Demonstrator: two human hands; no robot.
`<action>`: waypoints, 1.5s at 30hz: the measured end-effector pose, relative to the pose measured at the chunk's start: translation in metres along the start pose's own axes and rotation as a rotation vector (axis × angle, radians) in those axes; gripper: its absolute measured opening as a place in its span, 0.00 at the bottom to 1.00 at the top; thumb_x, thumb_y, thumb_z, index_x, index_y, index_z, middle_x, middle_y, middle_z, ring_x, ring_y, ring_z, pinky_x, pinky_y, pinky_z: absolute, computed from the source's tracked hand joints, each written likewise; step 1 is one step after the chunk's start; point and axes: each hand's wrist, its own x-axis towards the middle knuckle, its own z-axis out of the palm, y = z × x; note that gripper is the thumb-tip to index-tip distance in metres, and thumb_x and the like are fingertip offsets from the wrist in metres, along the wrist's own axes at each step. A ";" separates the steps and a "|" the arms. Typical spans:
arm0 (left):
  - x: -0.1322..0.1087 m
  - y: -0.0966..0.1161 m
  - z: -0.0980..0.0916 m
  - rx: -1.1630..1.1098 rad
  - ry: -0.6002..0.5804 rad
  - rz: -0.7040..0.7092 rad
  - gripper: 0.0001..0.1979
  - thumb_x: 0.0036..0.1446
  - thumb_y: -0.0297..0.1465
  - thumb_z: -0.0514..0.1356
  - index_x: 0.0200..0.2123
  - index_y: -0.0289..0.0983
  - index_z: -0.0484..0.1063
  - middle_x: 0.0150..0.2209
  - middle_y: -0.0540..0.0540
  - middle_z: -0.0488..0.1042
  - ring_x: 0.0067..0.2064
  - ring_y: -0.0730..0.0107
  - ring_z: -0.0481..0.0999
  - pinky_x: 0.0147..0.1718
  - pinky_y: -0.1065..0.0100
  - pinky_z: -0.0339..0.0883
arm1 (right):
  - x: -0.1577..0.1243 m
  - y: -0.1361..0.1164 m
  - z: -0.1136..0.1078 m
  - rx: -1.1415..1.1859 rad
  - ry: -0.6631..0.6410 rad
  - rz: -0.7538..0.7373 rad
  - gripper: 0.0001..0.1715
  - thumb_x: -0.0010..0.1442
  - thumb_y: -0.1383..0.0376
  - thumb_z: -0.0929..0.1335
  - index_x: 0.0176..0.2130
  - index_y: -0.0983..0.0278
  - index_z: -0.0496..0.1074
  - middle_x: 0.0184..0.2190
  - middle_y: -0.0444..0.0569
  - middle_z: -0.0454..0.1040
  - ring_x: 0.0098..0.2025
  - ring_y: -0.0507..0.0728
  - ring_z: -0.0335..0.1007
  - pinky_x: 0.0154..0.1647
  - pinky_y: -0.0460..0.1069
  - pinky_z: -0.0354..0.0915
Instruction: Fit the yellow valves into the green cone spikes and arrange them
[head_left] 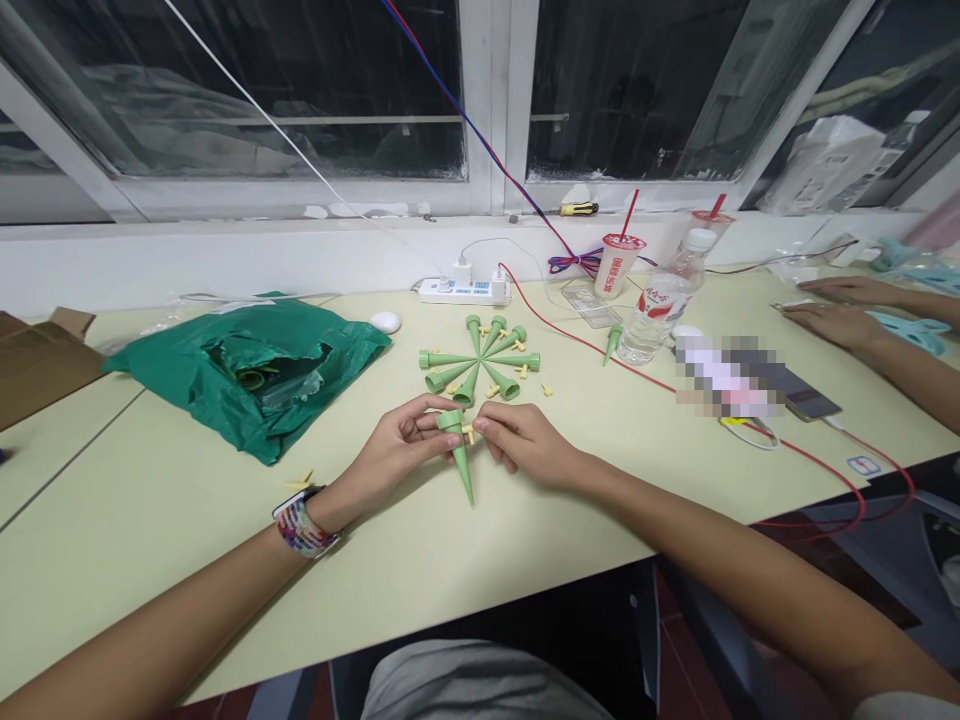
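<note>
Green plastic spike (460, 462) between left hand (394, 452), right hand (525, 447) (top partly hidden).

A green plastic cone spike (458, 458) is held tilted, tip down, a small yellow peg (469, 433) at its wide end; more spikes (480, 358) lie in a radial ring beyond, among loose yellow pegs (521, 371).

Dark windows (645, 90) stand behind a long pale-yellow desk (150, 520).

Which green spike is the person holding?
The spike pinched between left hand and right hand, point toward the person. The others lie apart: most in a star-shaped ring, a lone spike by the water bottle.
</note>
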 end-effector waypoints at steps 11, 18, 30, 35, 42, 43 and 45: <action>-0.002 0.001 0.001 -0.171 -0.035 -0.018 0.15 0.64 0.41 0.68 0.44 0.36 0.77 0.30 0.47 0.74 0.30 0.70 0.75 0.32 0.67 0.71 | 0.000 0.000 -0.001 0.104 0.001 0.050 0.24 0.74 0.49 0.64 0.32 0.62 0.65 0.22 0.39 0.69 0.22 0.49 0.66 0.28 0.44 0.64; -0.001 0.003 -0.005 -0.058 -0.017 0.000 0.16 0.63 0.40 0.68 0.49 0.37 0.82 0.35 0.43 0.78 0.33 0.68 0.75 0.35 0.65 0.73 | 0.004 0.002 -0.002 0.235 0.030 0.072 0.26 0.71 0.45 0.66 0.33 0.63 0.68 0.21 0.40 0.70 0.21 0.49 0.66 0.24 0.44 0.64; 0.079 0.050 -0.068 0.298 0.551 0.031 0.22 0.50 0.43 0.74 0.44 0.34 0.82 0.42 0.39 0.83 0.40 0.61 0.83 0.38 0.66 0.75 | 0.016 0.000 -0.029 0.404 0.480 -0.001 0.26 0.63 0.44 0.69 0.30 0.63 0.70 0.18 0.41 0.67 0.20 0.49 0.61 0.21 0.44 0.61; 0.116 0.035 -0.097 0.499 0.485 -0.011 0.23 0.47 0.45 0.73 0.43 0.35 0.85 0.39 0.40 0.85 0.38 0.59 0.82 0.36 0.66 0.72 | 0.016 0.001 -0.028 0.379 0.444 -0.003 0.28 0.63 0.42 0.68 0.30 0.63 0.70 0.18 0.41 0.67 0.19 0.49 0.61 0.21 0.44 0.61; 0.126 0.027 -0.098 0.651 0.452 -0.070 0.21 0.47 0.47 0.71 0.35 0.35 0.85 0.26 0.43 0.79 0.32 0.61 0.75 0.28 0.66 0.62 | 0.015 -0.005 -0.029 0.375 0.445 -0.002 0.26 0.64 0.44 0.68 0.30 0.64 0.70 0.17 0.41 0.67 0.19 0.49 0.61 0.21 0.44 0.61; 0.125 0.027 -0.096 0.649 0.445 -0.077 0.21 0.46 0.47 0.71 0.33 0.35 0.85 0.24 0.44 0.77 0.30 0.63 0.73 0.27 0.66 0.61 | 0.015 -0.006 -0.029 0.374 0.446 0.000 0.27 0.64 0.44 0.68 0.30 0.64 0.70 0.18 0.41 0.67 0.19 0.49 0.61 0.21 0.44 0.61; 0.125 0.026 -0.093 0.628 0.434 -0.085 0.20 0.45 0.47 0.71 0.31 0.35 0.83 0.22 0.46 0.74 0.27 0.65 0.70 0.25 0.66 0.59 | 0.015 -0.006 -0.029 0.375 0.447 0.002 0.27 0.64 0.44 0.67 0.30 0.64 0.71 0.18 0.41 0.67 0.19 0.49 0.61 0.22 0.44 0.61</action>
